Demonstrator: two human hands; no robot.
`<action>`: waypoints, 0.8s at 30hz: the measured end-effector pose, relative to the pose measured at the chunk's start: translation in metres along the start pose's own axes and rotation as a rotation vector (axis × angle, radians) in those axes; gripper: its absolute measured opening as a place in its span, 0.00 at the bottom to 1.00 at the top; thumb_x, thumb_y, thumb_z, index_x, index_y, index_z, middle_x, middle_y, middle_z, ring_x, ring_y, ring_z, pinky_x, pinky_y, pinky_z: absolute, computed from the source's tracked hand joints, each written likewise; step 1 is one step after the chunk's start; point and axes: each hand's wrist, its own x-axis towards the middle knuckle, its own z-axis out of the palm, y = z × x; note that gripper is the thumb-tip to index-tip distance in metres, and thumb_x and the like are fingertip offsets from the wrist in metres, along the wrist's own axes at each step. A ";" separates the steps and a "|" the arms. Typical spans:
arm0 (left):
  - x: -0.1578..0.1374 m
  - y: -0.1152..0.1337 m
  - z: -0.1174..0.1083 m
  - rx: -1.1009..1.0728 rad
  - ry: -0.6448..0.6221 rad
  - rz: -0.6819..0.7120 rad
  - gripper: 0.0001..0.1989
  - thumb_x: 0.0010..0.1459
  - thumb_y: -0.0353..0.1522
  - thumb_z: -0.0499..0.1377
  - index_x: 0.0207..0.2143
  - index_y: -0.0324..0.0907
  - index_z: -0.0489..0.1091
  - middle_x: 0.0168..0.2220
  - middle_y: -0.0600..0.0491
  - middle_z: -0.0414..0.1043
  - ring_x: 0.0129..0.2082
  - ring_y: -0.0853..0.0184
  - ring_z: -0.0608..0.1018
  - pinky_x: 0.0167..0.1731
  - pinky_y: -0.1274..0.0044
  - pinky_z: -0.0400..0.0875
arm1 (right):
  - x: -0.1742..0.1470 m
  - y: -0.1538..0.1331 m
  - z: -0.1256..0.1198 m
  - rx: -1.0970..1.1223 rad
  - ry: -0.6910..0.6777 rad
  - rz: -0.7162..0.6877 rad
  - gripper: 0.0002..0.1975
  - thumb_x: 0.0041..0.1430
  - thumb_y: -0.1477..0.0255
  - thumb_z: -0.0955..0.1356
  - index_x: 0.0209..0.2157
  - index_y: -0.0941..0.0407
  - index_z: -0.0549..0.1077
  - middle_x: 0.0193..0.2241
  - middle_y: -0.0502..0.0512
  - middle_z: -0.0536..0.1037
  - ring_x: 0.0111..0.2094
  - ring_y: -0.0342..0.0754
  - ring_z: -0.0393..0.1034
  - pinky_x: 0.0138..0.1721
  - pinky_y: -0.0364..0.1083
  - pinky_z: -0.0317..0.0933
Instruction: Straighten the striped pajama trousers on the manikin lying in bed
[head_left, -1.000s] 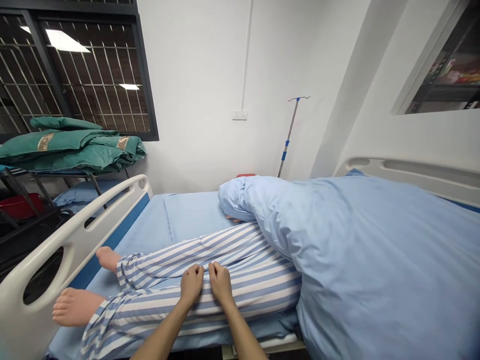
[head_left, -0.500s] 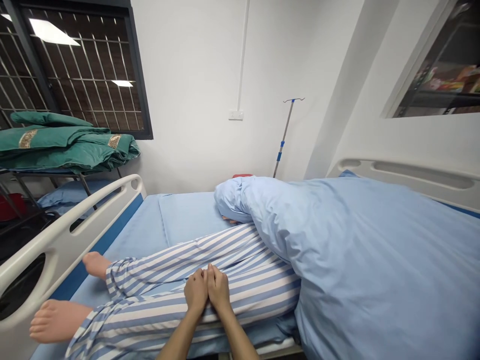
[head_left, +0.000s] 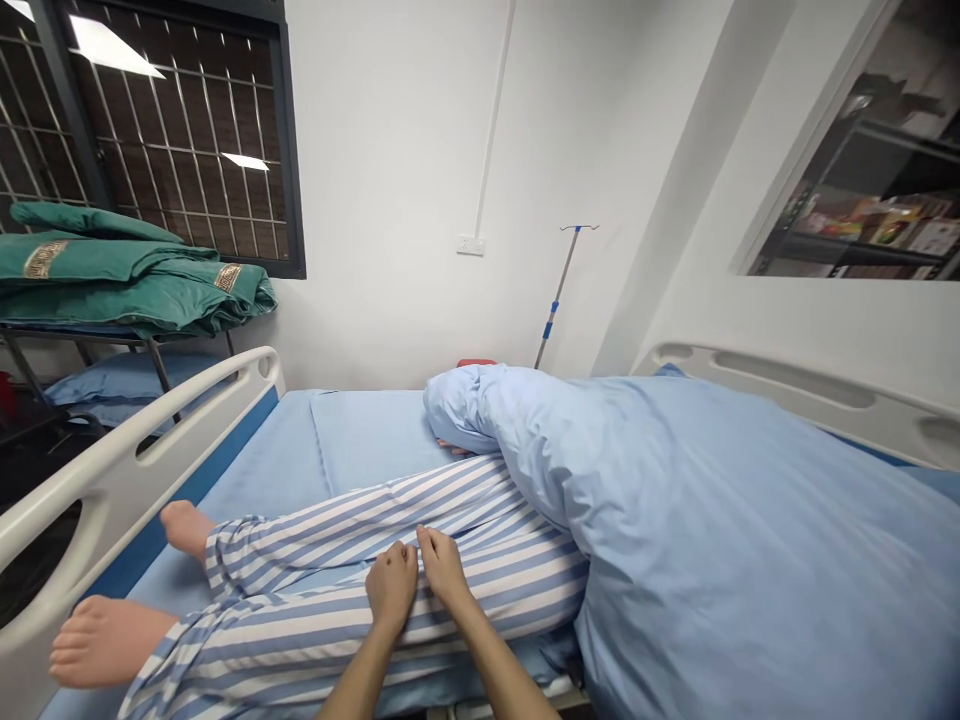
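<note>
Side by side over the striped trousers point(head_left: 300, 625), my left hand point(head_left: 392, 585) and my right hand point(head_left: 442, 568) are both closed, fingers curled under, with a small gap between them. Nothing shows in either hand, and the cloth around them is not bunched up. The blue-and-white trousers cover two legs lying on the bed, with two bare, smooth feet, one nearer foot point(head_left: 112, 640) and one farther foot point(head_left: 187, 530), at the left. A light blue quilt point(head_left: 675, 520) hides everything above the thighs and is folded back just right of my hands.
A white footboard point(head_left: 161, 420) closes the bed's left end, a headboard point(head_left: 795, 378) the right. Behind the bed stands an IV pole point(head_left: 556, 300) with a red object point(head_left: 476, 362) near it. Folded green bedding point(head_left: 127, 270) lies on another bed at the left.
My hands, pressed together before, have come slightly apart, the right one shifting a little to the right. The view has turned slightly; the quilt and legs lie as before.
</note>
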 end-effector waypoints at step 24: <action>0.011 0.016 0.002 -0.364 0.001 0.074 0.14 0.53 0.34 0.46 0.16 0.41 0.60 0.19 0.55 0.65 0.24 0.70 0.67 0.25 0.79 0.52 | -0.012 0.020 -0.017 -0.014 0.217 0.056 0.22 0.59 0.59 0.57 0.17 0.57 0.62 0.14 0.47 0.62 0.19 0.40 0.53 0.23 0.41 0.45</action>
